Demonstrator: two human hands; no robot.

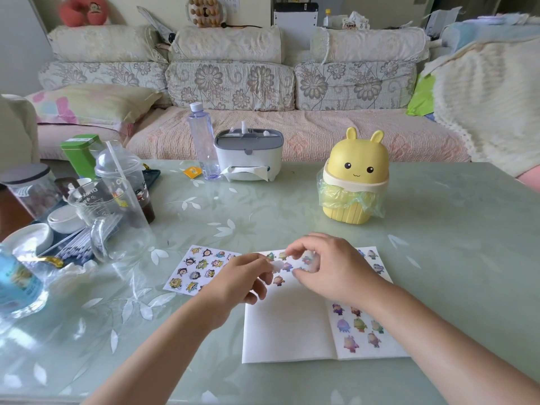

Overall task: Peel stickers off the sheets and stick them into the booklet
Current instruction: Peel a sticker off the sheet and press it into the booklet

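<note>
- A pale green leaf-patterned table had bare surface to the right of and in front of a white open booklet, which lay near the front edge. A clear glass jug and other clutter crowded the left side.
- A yellow rabbit-eared bin stood well behind the booklet.
- The left hand pinched a small pale scrap, too blurred to identify.
- The right hand hovered with curled fingers over a sheet of pastel stickers, hiding its middle. Whether it held anything could not be told.
- A second sheet of cartoon stickers lay just left, one corner hidden by the left hand.
- The booklet's left page was blank; its right page carried colourful stickers.
</note>
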